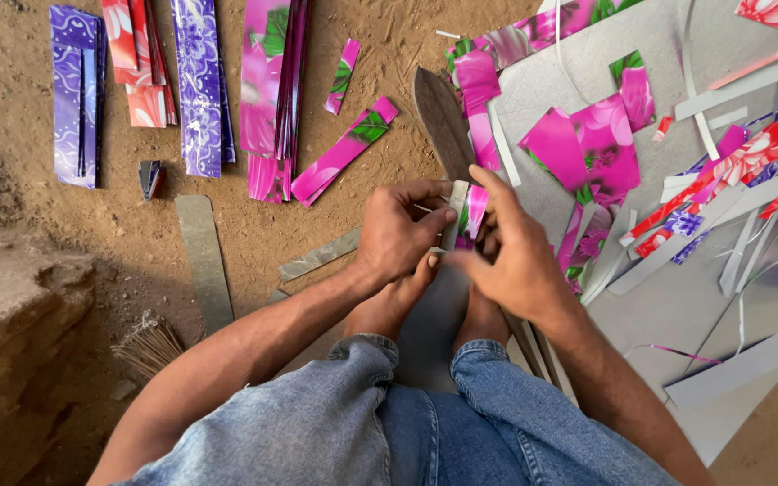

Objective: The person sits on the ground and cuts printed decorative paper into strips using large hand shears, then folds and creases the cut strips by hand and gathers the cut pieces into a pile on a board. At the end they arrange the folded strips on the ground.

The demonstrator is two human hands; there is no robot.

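Between both hands' pinching fingers, left point(398, 236) and right point(508, 256): narrow pink-flowered silver-backed strip point(465, 214).

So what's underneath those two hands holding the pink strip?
Below the left hand and right hand show bare feet and grey sheet; the long blade runs under them, its lower part hidden.

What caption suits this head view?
Both hands, left hand and right hand, pinch a folded pink floral strip above cut scraps.

A single head-worn camera looks steeply down from above the seated person's lap, close over the left hand point(398, 236) and right hand point(506, 247). It faces forward across the dirt floor point(137, 243), taking in the denim-clad knees point(335, 423) at the lower edge.
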